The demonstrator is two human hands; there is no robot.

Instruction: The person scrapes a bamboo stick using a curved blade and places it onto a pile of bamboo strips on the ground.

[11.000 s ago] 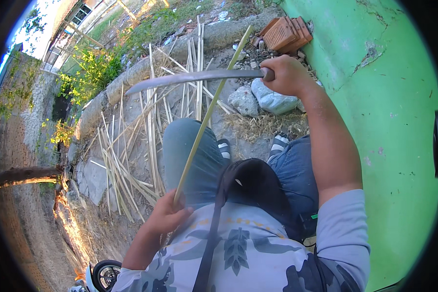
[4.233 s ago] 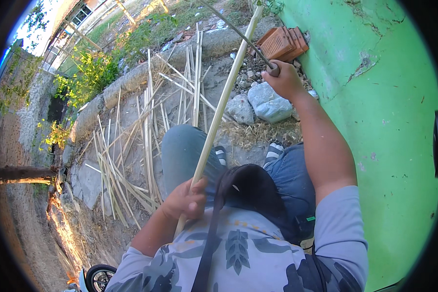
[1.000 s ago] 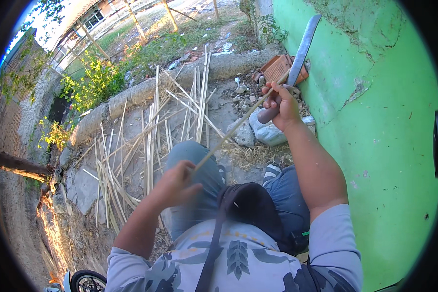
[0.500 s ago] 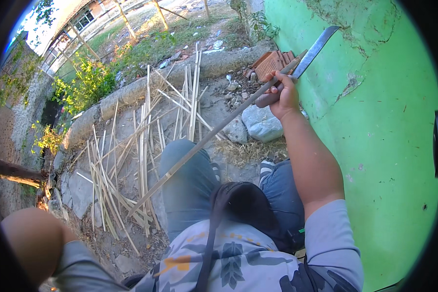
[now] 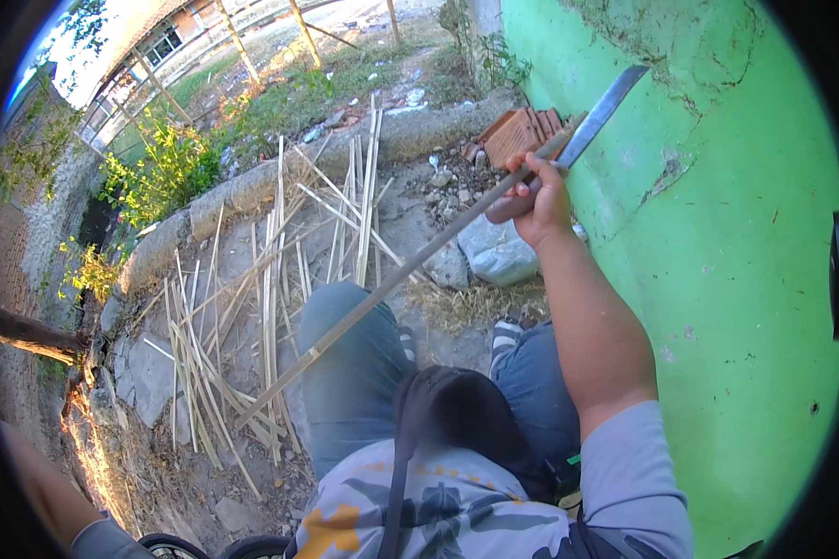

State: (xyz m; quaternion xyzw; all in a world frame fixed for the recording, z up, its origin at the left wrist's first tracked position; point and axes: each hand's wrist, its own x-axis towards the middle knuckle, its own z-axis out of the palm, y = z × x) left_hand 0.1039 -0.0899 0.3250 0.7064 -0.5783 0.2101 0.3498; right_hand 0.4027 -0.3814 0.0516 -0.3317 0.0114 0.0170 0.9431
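My right hand (image 5: 544, 207) is closed round the brown wooden handle of a machete (image 5: 604, 119) and, together with it, a long thin strip of split bamboo or wood (image 5: 382, 291). The machete's blade points up and right, near the green wall. From my fingers the strip slants down and left across my bent knee, its lower end over the pile of pale split strips (image 5: 270, 279) on the ground. Only part of my left arm (image 5: 47, 489) shows at the lower left edge; its hand is outside the picture.
A green wall (image 5: 718, 307) with peeling plaster rises close on the right. Ahead lie a large pale rock (image 5: 499, 250), stacked roof tiles (image 5: 515, 135) and a low stone kerb (image 5: 242, 193). A log (image 5: 33, 334) juts in at left; dark wheels (image 5: 172, 545) show at the bottom. A black bag (image 5: 461, 419) rests at my lap.
My left arm has moved down and left, mostly out of the picture. My right hand, with the machete and strip, sits slightly lower in view.
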